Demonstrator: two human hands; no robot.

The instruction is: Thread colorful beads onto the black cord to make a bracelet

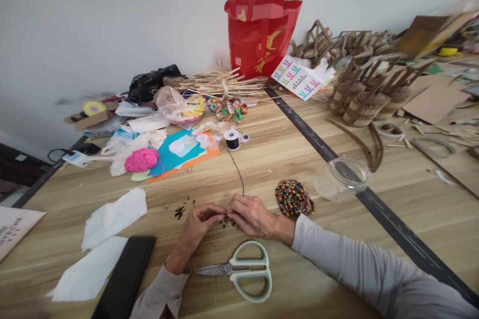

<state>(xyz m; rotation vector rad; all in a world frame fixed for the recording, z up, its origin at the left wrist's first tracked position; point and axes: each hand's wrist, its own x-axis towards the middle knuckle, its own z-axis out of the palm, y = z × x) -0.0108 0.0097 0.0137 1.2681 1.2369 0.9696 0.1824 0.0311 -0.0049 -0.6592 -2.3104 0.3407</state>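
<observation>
Card: lower left edge of frame, printed sheet [13, 227], partly cut off.
Tissue: two white sheets [112, 217], lower left, on the wooden table [337, 259].
Phone: dark slab [125, 276], bottom left, just beside the lower tissue sheet.
Craft heap: upper left to centre; pink yarn ball [141, 159], blue and orange paper, plastic bags, bundle of straw sticks [220, 82].
Loose bits: small dark beads [180, 211] scattered just left of the hands.
L hand: [198, 227] lower centre, fingers curled, thumb and fingertips pinching the short bead string [225, 220].
Bead string: dark beads, lower centre of frame, betw. both hands' fingertips, on or just above the table; can't tell which.
Thread: black cord [238, 172] runs from the hands up to the spool [232, 139], centre.
R hand: [252, 217] fingers bent together, tips pinched at the same bead string, touching L fingertips.
Scissors: pale green handles [247, 271], bottom centre, closed, just below the hands, not touched.
Bead pile: multicolour heap [294, 198] right of R hand, near the wrist.
Lid/dish: clear plastic [348, 173], centre right, on the dark strip.
Red bag: [260, 35] top centre, by the wall.
Cardboard baskets: [366, 94] upper right.
</observation>
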